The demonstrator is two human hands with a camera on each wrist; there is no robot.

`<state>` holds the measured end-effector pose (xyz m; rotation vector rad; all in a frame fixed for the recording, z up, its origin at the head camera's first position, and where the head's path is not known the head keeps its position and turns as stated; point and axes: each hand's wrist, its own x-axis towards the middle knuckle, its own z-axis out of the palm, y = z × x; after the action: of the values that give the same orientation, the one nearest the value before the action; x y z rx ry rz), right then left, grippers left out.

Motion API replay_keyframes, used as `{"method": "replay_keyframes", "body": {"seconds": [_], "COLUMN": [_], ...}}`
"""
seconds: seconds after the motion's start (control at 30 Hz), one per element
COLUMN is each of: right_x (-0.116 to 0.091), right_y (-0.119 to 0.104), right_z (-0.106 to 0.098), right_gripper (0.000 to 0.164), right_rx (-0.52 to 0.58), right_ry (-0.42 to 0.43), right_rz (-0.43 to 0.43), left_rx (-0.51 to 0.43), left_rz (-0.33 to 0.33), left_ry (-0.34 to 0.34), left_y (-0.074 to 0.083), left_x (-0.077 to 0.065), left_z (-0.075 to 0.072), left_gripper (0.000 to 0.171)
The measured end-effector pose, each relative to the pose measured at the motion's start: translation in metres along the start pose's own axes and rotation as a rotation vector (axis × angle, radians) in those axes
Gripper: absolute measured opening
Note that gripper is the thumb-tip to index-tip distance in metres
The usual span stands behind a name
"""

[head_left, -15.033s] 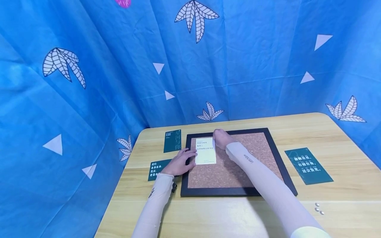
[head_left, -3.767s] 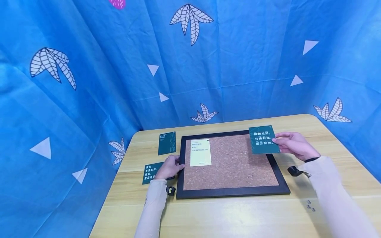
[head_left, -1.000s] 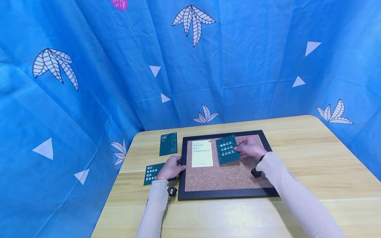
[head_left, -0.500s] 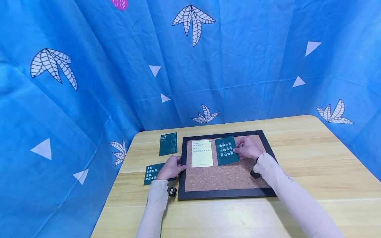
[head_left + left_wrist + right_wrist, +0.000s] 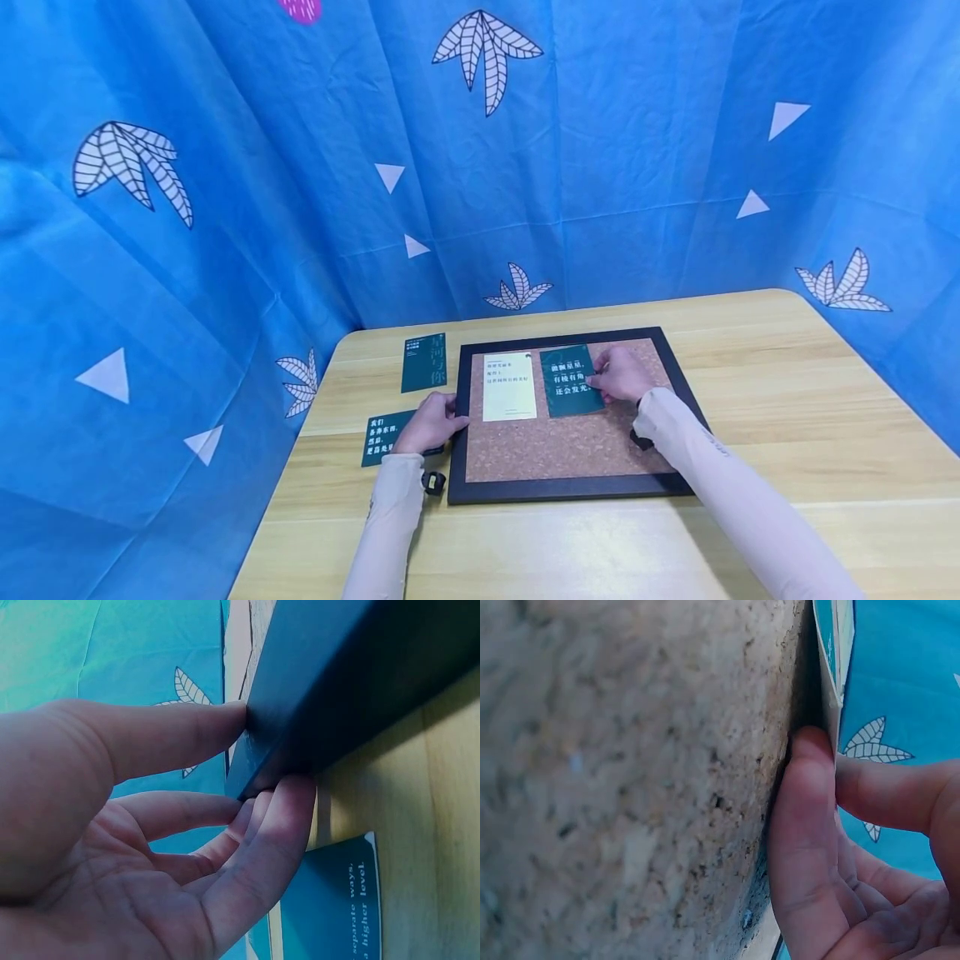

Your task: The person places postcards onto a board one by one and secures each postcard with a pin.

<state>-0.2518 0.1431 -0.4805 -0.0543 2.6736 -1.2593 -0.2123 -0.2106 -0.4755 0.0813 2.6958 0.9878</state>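
A black-framed cork board [image 5: 570,450] lies on the table. My left hand [image 5: 430,423] grips its left frame edge; the left wrist view shows the thumb [image 5: 202,727] on one face and curled fingers against another. On the cork's upper left a cream card [image 5: 510,400] has a small dark pin at its top right corner. Beside it, a dark green card [image 5: 572,400] with white writing is held by my right hand [image 5: 624,375]. In the right wrist view, thumb and forefinger [image 5: 806,825] pinch that card's edge, with the fingertips close against the cork.
Two more green cards lie left of the board: an upper one [image 5: 423,364] and a lower one [image 5: 378,442], partly covered by my left hand. A blue patterned curtain [image 5: 637,167] hangs behind and left of the wooden table [image 5: 825,400].
My right hand left the cream card, lifted the green card from the table's right side and brought it left over the cork. Lately the card has straightened slightly. My left hand took the frame edge.
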Motion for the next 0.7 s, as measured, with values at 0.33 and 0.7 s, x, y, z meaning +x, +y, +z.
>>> {"method": "replay_keyframes", "body": {"seconds": [0.33, 0.7], "right_x": [-0.0004, -0.001], "right_y": [-0.0036, -0.0082], "right_z": [0.0029, 0.0055], "right_gripper": [0.027, 0.02], "right_rx": [-0.075, -0.124], "right_ry": [0.024, 0.039], "right_rz": [-0.034, -0.012], "left_rx": [-0.014, 0.001], "left_rz": [0.022, 0.0], "left_ry": [-0.006, -0.013], "left_y": [-0.0023, -0.0024], "left_x": [0.0032, 0.0055], "left_z": [0.0009, 0.001], "left_gripper": [0.048, 0.05]}}
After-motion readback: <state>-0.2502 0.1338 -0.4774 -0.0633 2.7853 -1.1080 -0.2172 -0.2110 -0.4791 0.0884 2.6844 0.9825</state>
